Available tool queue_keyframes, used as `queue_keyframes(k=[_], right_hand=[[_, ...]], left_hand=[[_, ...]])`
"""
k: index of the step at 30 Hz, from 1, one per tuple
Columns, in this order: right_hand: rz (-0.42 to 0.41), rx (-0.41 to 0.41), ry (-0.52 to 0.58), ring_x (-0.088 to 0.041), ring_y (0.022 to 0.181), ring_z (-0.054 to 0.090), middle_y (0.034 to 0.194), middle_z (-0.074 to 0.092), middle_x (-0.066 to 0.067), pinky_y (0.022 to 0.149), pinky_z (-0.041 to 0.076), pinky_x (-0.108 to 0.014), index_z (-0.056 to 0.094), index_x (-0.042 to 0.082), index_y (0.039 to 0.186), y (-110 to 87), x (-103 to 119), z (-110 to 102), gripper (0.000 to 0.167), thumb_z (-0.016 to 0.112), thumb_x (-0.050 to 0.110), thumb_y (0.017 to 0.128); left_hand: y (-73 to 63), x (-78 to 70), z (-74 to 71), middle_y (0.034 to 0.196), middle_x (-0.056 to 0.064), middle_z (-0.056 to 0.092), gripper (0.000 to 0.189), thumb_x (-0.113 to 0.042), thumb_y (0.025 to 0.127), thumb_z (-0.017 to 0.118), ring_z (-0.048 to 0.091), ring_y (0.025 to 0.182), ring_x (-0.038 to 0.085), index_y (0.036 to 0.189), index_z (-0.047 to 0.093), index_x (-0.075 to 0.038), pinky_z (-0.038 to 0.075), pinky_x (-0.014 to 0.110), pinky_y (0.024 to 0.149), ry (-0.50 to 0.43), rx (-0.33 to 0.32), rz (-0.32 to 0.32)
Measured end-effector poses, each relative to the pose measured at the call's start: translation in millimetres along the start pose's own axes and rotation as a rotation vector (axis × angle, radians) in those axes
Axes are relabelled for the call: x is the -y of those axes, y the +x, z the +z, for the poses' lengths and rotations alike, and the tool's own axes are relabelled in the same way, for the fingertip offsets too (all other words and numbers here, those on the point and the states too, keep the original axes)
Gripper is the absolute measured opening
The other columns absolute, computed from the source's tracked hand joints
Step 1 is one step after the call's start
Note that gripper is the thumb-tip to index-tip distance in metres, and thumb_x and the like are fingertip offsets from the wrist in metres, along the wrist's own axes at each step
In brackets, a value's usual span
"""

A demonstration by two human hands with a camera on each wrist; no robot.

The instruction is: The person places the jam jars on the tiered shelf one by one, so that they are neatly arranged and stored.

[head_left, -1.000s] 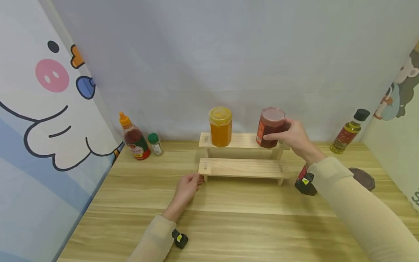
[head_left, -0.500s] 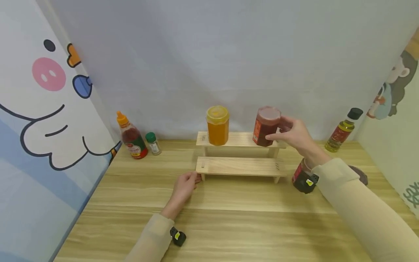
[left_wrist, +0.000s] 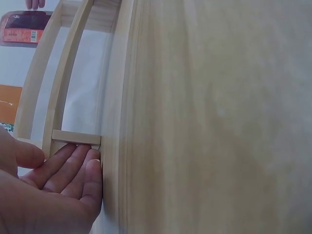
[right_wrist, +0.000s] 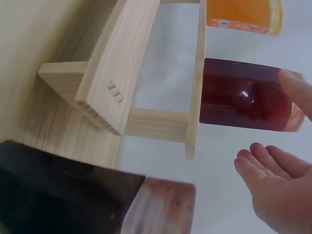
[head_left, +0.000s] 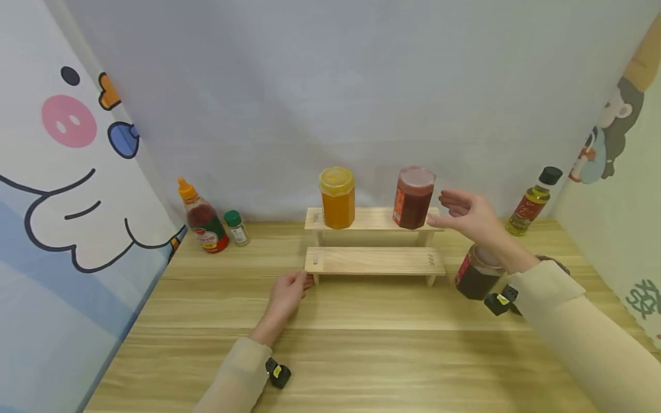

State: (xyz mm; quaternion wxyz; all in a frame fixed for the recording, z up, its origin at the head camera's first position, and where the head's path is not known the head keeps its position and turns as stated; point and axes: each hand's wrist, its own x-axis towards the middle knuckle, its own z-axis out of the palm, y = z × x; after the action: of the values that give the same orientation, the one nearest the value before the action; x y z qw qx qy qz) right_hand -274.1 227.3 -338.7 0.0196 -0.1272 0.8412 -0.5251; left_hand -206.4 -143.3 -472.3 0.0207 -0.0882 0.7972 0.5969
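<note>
A two-tier wooden shelf rack (head_left: 374,261) stands against the back wall. My left hand (head_left: 287,292) grips its lower left end, thumb at the board and fingers at the leg beneath, as the left wrist view shows. On the upper tier sit a jar of orange-yellow honey (head_left: 338,198) at the left and a dark red jar (head_left: 414,198) at the right, both upright. Just right of the red jar is my right hand (head_left: 472,217), fingers spread off its side. In the right wrist view, the thumb (right_wrist: 295,90) overlaps the red jar's top end.
A dark-filled jar (head_left: 477,272) stands right of the rack, under the right forearm. Behind that sleeve lies a dark round object (head_left: 555,263). An oil bottle (head_left: 532,203) is at the far right; a red sauce bottle (head_left: 205,223) and green-capped spice jar (head_left: 236,228) are left.
My right hand has let go of the red jar on the upper tier and drawn slightly right, its fingers opening. The left hand stays at the rack's end. The head view has shifted slightly.
</note>
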Motion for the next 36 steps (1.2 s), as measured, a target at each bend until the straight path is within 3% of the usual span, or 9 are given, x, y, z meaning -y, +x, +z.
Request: queue_keyframes(k=[6, 11, 16, 21, 27, 32, 36], right_hand=[[-0.048, -0.006, -0.035, -0.033, 0.13, 0.039, 0.142, 0.041, -0.021, 0.105, 0.034, -0.038, 0.036, -0.004, 0.144, -16.3, -7, -4, 0.078, 0.078, 0.019, 0.081], [-0.098, -0.04, -0.131, -0.03, 0.127, 0.044, 0.139, 0.047, -0.018, 0.101, 0.038, -0.03, 0.042, -0.001, 0.141, -27.3, -12, -6, 0.078, 0.081, 0.023, 0.078], [-0.133, -0.046, -0.187, -0.034, 0.124, 0.047, 0.136, 0.049, -0.021, 0.097, 0.041, -0.027, 0.044, -0.003, 0.139, -39.9, -11, -6, 0.075, 0.081, 0.02, 0.079], [-0.106, -0.05, -0.192, -0.035, 0.125, 0.045, 0.137, 0.048, -0.02, 0.094, 0.041, -0.019, 0.042, -0.001, 0.141, -52.2, -10, -8, 0.077, 0.08, 0.021, 0.079], [-0.088, -0.049, -0.243, -0.034, 0.126, 0.044, 0.141, 0.045, -0.016, 0.093, 0.044, -0.023, 0.041, 0.007, 0.144, -68.3, -17, -12, 0.078, 0.08, 0.026, 0.079], [-0.067, -0.108, -0.222, -0.019, 0.126, 0.047, 0.141, 0.047, -0.012, 0.086, 0.042, -0.01, 0.045, 0.01, 0.142, -81.2, -20, -17, 0.075, 0.081, 0.023, 0.078], [-0.03, -0.128, -0.193, -0.012, 0.126, 0.045, 0.142, 0.045, -0.012, 0.087, 0.04, -0.009, 0.042, 0.009, 0.144, -89.5, -23, -22, 0.076, 0.08, 0.02, 0.079]], left_hand=[[0.6, 1.7, 1.2, 0.108, 0.018, 0.067, 0.038, -0.02, 0.103, 0.042, 0.062, 0.105, 0.029, 0.114, 0.064, 0.009, 0.052, 0.038, 0.083, 0.008, -0.016, 0.013], [1.1, 1.1, 2.2, 0.107, 0.017, 0.067, 0.037, -0.021, 0.103, 0.042, 0.063, 0.104, 0.027, 0.113, 0.064, 0.007, 0.052, 0.036, 0.082, 0.011, -0.016, 0.005], [1.0, 0.7, 0.9, 0.108, 0.017, 0.067, 0.038, -0.021, 0.103, 0.042, 0.063, 0.104, 0.027, 0.114, 0.064, 0.007, 0.052, 0.036, 0.081, 0.017, -0.012, 0.0], [1.2, 0.4, -0.2, 0.108, 0.017, 0.067, 0.039, -0.022, 0.103, 0.041, 0.062, 0.105, 0.027, 0.115, 0.064, 0.008, 0.052, 0.036, 0.082, 0.012, -0.007, -0.002], [0.7, 0.3, 0.3, 0.108, 0.017, 0.067, 0.039, -0.021, 0.103, 0.041, 0.062, 0.105, 0.027, 0.114, 0.064, 0.008, 0.052, 0.036, 0.082, 0.01, -0.01, 0.004], [0.2, 0.0, 0.8, 0.108, 0.017, 0.067, 0.039, -0.021, 0.103, 0.041, 0.063, 0.104, 0.027, 0.113, 0.064, 0.008, 0.052, 0.037, 0.081, 0.011, -0.006, 0.014], [0.1, 0.0, 0.6, 0.109, 0.018, 0.066, 0.039, -0.021, 0.103, 0.041, 0.062, 0.106, 0.028, 0.116, 0.062, 0.008, 0.052, 0.038, 0.083, 0.008, -0.004, 0.009]])
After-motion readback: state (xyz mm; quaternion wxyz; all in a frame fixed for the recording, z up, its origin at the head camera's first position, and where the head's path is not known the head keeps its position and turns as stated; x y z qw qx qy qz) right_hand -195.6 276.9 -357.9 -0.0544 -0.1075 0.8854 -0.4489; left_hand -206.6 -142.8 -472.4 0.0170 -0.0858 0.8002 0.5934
